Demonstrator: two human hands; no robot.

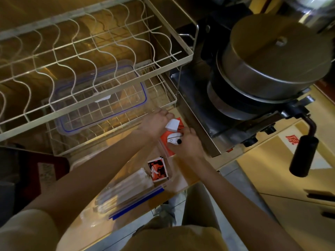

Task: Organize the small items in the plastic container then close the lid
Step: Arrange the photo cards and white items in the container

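Hands point(174, 134) on container point(137, 189) (lengthwise away)

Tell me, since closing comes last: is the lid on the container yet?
Off. The lid lies on the rack's lower shelf, while the open container sits on the counter with both hands reaching in.

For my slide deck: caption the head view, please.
Both hands arrange orange packets in a clear plastic container; its blue-sealed lid waits in the wire rack.
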